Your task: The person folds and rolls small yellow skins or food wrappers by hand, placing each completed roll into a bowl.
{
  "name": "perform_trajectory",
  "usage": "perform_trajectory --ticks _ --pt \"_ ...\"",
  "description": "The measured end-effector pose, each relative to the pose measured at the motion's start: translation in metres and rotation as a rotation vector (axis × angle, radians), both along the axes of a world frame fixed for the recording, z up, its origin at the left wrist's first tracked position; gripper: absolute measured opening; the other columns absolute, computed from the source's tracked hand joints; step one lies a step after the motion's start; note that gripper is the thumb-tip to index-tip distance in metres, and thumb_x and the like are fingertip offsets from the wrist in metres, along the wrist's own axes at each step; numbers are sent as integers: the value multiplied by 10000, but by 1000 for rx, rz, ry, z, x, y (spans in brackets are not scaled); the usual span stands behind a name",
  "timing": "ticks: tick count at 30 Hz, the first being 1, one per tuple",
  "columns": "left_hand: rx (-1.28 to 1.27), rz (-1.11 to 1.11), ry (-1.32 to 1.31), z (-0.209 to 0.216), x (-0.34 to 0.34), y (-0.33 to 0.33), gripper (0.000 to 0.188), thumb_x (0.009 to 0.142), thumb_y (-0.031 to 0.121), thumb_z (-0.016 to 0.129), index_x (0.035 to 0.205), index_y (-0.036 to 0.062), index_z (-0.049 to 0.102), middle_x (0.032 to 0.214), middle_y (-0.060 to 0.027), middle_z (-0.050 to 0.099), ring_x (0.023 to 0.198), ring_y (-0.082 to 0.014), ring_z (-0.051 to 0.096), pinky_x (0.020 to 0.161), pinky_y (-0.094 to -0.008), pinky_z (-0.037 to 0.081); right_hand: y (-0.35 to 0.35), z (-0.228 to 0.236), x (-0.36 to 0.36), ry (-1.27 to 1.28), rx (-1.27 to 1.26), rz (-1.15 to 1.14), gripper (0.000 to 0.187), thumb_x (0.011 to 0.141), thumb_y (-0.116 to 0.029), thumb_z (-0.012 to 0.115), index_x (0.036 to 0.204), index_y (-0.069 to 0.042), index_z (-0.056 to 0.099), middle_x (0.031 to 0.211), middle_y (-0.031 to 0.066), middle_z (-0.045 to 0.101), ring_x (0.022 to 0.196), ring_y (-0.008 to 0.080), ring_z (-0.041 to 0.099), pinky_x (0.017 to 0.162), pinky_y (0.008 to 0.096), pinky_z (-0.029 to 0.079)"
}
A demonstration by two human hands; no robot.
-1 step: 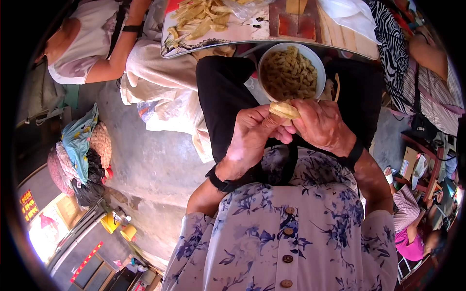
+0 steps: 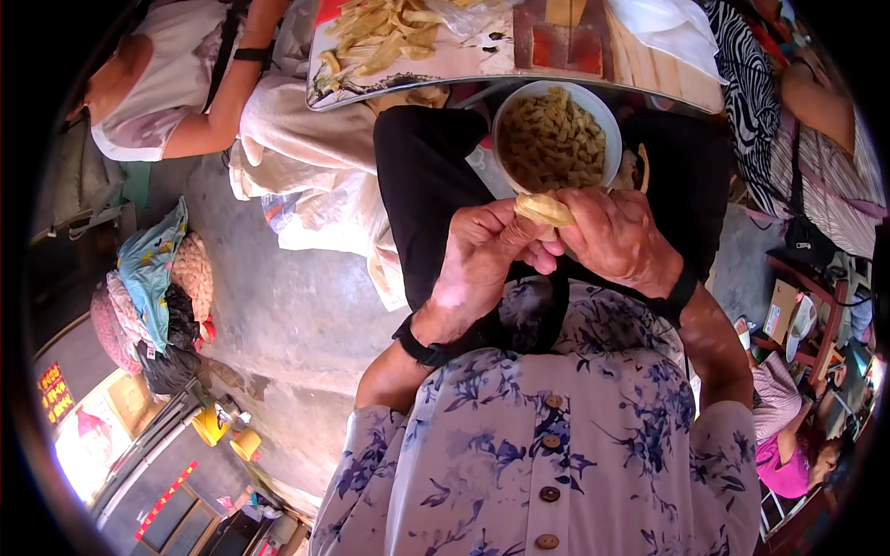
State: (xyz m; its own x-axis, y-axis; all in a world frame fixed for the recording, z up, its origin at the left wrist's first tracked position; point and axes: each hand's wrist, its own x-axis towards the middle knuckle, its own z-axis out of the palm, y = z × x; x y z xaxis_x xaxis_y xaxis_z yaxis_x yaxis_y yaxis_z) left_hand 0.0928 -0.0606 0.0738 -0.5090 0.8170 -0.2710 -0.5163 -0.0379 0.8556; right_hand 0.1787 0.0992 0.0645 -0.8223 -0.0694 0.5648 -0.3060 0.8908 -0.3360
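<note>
I have one pale yellow piece (image 2: 545, 209) up between my two hands, just past the near side of the white bowl (image 2: 616, 153), on my side of its rim. The step in hand, as I judge it, is working this single piece with bare fingers: my left hand (image 2: 487, 246) pinches one end between thumb and curled forefinger, and my right hand (image 2: 619, 239) grips the other, fingers bunched close together; where my right thumb presses I cannot tell, as the knuckles cover it. Whatever I do from here seems to call for a firm pinch at both ends and fine, short movements of the fingertips, with the bowl's rim close by. My forearms come up from either side of my body and angle inward, so the hands nearly meet in front of me; the back of the right hand is turned upward, the left tipped with its thumb side up, the lower fingers folded under. The bowl sits between my knees, below the near edge of the table (image 2: 468, 60), holding many short chopped bits (image 2: 552, 134). Longer pale strips (image 2: 385, 37) lie in a loose heap toward the table's left edge, beside a clear plastic bag (image 2: 473, 14).
</note>
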Motion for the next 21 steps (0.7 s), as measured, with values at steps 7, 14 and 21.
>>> perform_trajectory --ticks 7,14,21 --pt "-27 -141 109 6 -7 -13 217 903 125 532 960 -67 613 774 -88 627 632 -116 588 588 -212 487 16 11 4 -119 -178 160 302 719 -203 725 864 -26 527 689 82 596 589 238 616 499 314 482" --pt "-59 -241 268 10 -21 -27 179 893 83 543 805 -59 609 698 -79 620 570 -111 592 523 -201 463 26 17 9 -265 -338 260 278 719 -194 740 859 -21 573 691 94 604 617 266 619 535 331 486" --pt "-41 -244 260 16 -28 -33 180 880 60 557 753 -55 614 680 -74 620 560 -110 590 519 -202 459 29 27 11 -320 -500 272 112 797 -97 657 831 -4 604 696 119 606 629 279 612 559 336 479"
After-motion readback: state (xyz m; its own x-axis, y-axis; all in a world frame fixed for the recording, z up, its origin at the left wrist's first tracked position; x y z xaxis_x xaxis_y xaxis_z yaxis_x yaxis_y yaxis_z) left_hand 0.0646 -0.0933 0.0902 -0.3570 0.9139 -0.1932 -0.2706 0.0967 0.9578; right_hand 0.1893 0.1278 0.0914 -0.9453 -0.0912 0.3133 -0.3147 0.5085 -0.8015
